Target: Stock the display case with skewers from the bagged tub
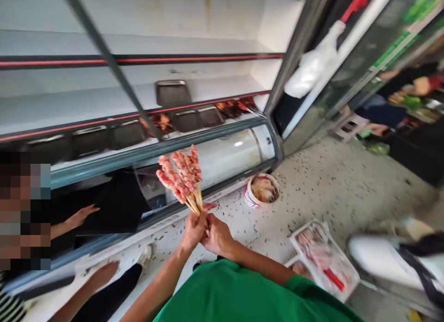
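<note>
A bunch of raw meat skewers (181,174) rises in front of me, the pink meat fanned out above pale wooden sticks. My left hand (194,230) is closed around the lower ends of the sticks. Against it, my right hand (218,235) is also closed at the base of the bunch; its fingertips are partly hidden. The meat hangs in front of the glass front of a display case (229,148).
Inside the case are dark metal trays (172,93), some with browned food. A bucket (262,191) and a white tray of packed meat (324,259) stand on the speckled floor. To the left is another person, with one hand (82,216) outstretched. A white bag (314,65) hangs at the right.
</note>
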Tool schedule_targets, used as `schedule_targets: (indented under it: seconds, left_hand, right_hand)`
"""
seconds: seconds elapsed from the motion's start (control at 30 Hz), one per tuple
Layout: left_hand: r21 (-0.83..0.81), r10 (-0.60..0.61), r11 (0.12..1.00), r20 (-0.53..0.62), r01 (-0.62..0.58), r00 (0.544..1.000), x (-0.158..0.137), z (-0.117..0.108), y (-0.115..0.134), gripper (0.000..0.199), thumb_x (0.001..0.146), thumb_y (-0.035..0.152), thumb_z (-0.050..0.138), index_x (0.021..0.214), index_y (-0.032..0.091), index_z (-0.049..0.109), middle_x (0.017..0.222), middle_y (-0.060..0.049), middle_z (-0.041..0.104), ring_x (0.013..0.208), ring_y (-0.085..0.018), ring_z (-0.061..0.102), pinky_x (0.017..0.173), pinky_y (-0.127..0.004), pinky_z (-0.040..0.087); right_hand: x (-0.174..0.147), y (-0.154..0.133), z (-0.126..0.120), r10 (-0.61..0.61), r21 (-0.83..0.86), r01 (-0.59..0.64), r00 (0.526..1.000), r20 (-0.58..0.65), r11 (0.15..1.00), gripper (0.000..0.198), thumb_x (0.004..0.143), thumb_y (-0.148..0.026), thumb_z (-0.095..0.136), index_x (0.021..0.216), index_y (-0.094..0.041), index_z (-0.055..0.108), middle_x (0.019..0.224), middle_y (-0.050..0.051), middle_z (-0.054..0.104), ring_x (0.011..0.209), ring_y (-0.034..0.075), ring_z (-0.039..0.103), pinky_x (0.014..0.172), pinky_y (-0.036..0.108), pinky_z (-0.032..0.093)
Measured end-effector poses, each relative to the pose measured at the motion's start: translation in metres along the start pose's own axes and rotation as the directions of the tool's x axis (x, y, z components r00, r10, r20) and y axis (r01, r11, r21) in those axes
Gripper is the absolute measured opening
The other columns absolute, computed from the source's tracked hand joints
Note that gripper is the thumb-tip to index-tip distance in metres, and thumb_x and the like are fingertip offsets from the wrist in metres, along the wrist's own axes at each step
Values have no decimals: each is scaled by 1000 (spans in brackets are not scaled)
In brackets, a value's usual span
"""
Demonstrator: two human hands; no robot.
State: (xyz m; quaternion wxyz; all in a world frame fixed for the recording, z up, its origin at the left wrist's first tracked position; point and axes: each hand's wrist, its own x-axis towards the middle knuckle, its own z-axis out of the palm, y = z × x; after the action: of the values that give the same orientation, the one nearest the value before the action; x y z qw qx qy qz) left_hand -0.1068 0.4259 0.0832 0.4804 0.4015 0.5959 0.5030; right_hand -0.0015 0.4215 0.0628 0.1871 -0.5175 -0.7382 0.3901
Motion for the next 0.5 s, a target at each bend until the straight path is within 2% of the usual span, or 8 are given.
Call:
schedule_targets:
  seconds: [0.07, 0.17, 0.23, 0.3, 0.37, 0.5]
  left_hand:
    - [26, 5, 1000, 59, -7, 998, 16, 8, 1, 17, 78, 30, 58, 77, 18, 70, 86, -6, 68, 93, -24, 57, 88, -30, 42]
    - [1, -16, 1000, 93, 16, 996, 42, 24, -3, 23, 77, 38, 58, 69, 18, 64, 72, -5, 64, 89, -24, 58, 86, -32, 44]
    - [-18, 2, 1000, 119, 0, 993, 56, 35, -4, 26, 76, 42, 59, 64, 19, 59, 62, -2, 56, 81, -21, 58, 84, -31, 44]
    - [-37, 43, 999, 163, -38, 986, 63, 44, -2, 31, 76, 44, 60, 58, 19, 54, 56, 1, 46, 73, -18, 56, 82, -30, 44]
    - [-26, 74, 997, 204, -70, 976, 66, 51, 3, 39, 79, 47, 57, 53, 20, 48, 54, 2, 41, 68, -16, 54, 78, -29, 43]
    - [18, 45, 999, 238, -50, 970, 64, 54, 20, 46, 82, 51, 51, 49, 19, 44, 51, 1, 39, 67, -16, 53, 72, -29, 42]
  right_hand:
    - [-6, 11, -17, 36, 44, -39, 997, 69, 998, 40, 68, -43, 65, 97, -19, 52, 72, -1, 60, 61, 16, 57, 55, 24, 41]
    - [-16, 45, -38, 14, 293, -50, 992, 123, 955, 44, 68, -46, 67, 100, -20, 51, 72, -4, 59, 59, 12, 56, 53, 20, 40]
    - [-28, 82, -49, 29, 408, -47, 998, 51, 912, 38, 72, -43, 63, 100, -20, 53, 76, -3, 61, 60, 10, 56, 57, 20, 42]
    - [-47, 128, -57, 153, 388, -109, 985, -83, 915, 26, 76, -38, 57, 93, -18, 57, 78, 0, 62, 63, 11, 56, 63, 22, 43]
    - [-74, 178, -63, 361, 311, -298, 917, -168, 902, 20, 74, -31, 55, 88, -17, 59, 74, 1, 62, 64, 14, 56, 65, 25, 42]
    - [-134, 267, -70, 591, 168, -571, 798, -114, 803, 7, 70, -25, 53, 72, -19, 57, 68, 4, 61, 66, 18, 58, 66, 28, 40]
